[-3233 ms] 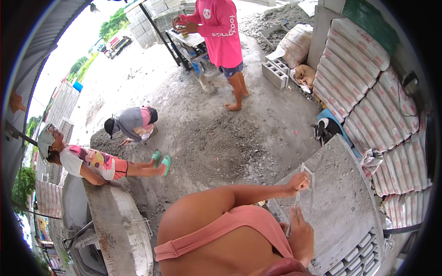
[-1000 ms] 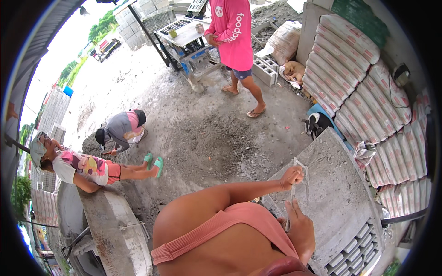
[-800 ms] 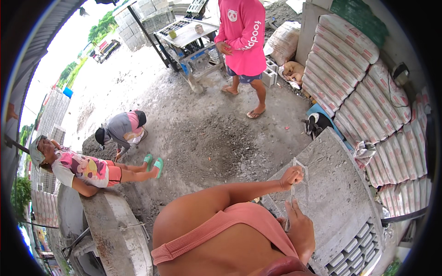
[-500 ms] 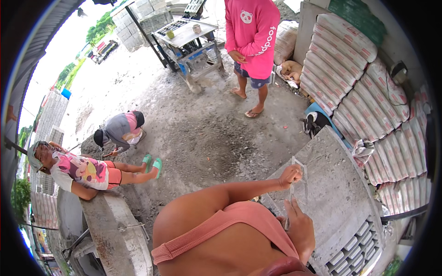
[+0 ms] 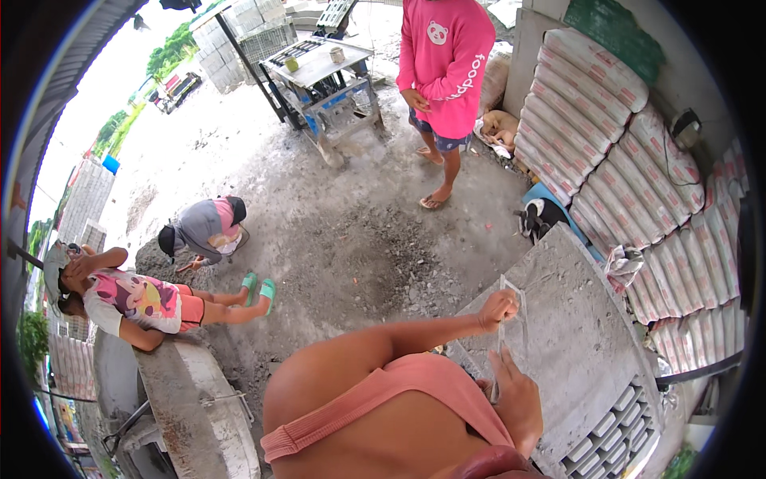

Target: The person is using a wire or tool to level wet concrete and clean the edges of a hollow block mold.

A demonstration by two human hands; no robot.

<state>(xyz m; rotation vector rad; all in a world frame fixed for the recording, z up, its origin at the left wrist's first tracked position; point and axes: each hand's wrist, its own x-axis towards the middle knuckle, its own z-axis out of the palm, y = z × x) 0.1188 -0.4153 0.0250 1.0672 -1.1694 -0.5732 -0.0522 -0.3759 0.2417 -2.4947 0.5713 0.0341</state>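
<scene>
My left hand [image 5: 499,310] is closed in a fist around a strip of clear plastic [image 5: 523,307], whose upper end stands out past the knuckles above a concrete-grey slab [image 5: 570,307]. Just below it, my right hand [image 5: 517,403] has its index and middle fingers pressed together and raised. A pale, see-through edge shows between its thumb and fingers, seemingly the lower part of the same plastic. Its full shape is hard to make out. My left arm reaches across in front of a salmon-coloured strap top.
Moulded slots [image 5: 610,439] lie at the slab's near end. Stacked cement sacks [image 5: 614,152] line the right. A black-and-white dog [image 5: 544,215] lies by the slab. One person [image 5: 445,72] stands ahead; another [image 5: 209,227] crouches; a third [image 5: 144,295] leans on a concrete-crusted drum [image 5: 191,391].
The person leaning at the left has raised a hand to the head. The whole view has shifted slightly. My hands keep nearly the same pose on the plastic.
</scene>
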